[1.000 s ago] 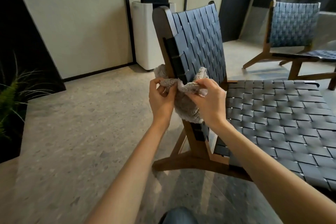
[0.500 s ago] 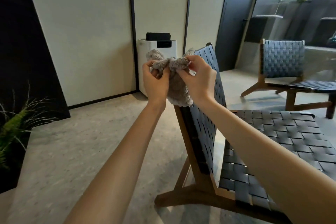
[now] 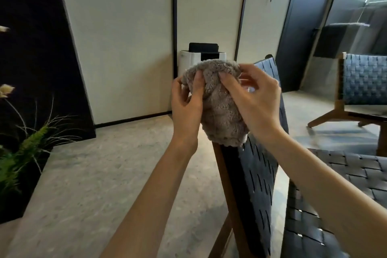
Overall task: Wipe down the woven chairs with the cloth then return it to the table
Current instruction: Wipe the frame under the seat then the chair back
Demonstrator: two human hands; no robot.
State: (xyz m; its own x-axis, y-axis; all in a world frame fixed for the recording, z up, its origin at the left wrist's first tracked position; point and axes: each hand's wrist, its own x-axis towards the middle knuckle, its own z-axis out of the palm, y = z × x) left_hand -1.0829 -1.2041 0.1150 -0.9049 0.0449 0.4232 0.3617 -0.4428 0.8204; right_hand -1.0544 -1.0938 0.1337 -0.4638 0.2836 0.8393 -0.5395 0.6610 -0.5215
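Note:
A fluffy grey-brown cloth (image 3: 222, 111) hangs in the air above the backrest of the near woven chair (image 3: 257, 174). My left hand (image 3: 186, 107) pinches its upper left edge, thumb in front. My right hand (image 3: 255, 100) pinches its upper right part, fingers curled over the top. The chair has a dark woven back and seat in a brown wooden frame; its backrest top is hidden behind the cloth and my hands. A second woven chair (image 3: 364, 84) stands at the far right.
A white floor-standing appliance (image 3: 188, 63) with a black top stands against the beige panel wall behind the cloth. A planter with green fronds (image 3: 23, 157) is at the left. Bare stone floor (image 3: 100, 174) lies left of the near chair.
Both hands have lifted the cloth from beside the chair's back frame to above the backrest and spread it out from a bunched state. The view has tilted upward.

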